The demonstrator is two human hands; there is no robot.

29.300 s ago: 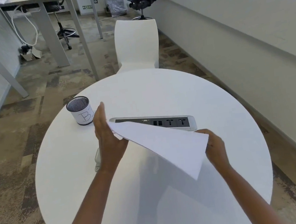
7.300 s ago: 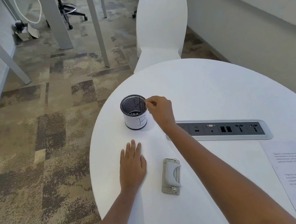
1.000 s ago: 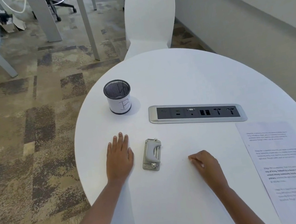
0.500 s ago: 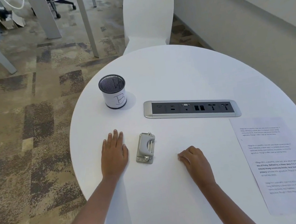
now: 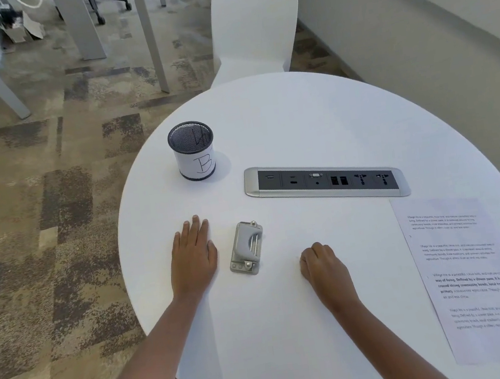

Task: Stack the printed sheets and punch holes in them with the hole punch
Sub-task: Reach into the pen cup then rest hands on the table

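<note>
- Desk [image 5: 311,111]: round and white; its left edge curves just beside the left hand, and its near edge runs out of view at the bottom.
- Left hand [image 5: 192,257]: flat on the desk, palm down, fingers [image 5: 195,228] extended and together, holding nothing.
- Punch [image 5: 247,248]: lies on the desk just right of the left hand, not touched by either hand.
- Right hand [image 5: 324,267]: rests on the desk right of the punch, fingers curled into a loose fist; no object is visible in it.
- Sheets [image 5: 473,274]: printed side up, flat at the desk's right edge, well apart from both hands.
- Socket strip [image 5: 325,182]: set into the desk beyond the hands.
- Cup [image 5: 192,150]: mesh, marked "B", upright near the left edge.
- Open room: bare desk between the hands, and between the right hand and the sheets.
</note>
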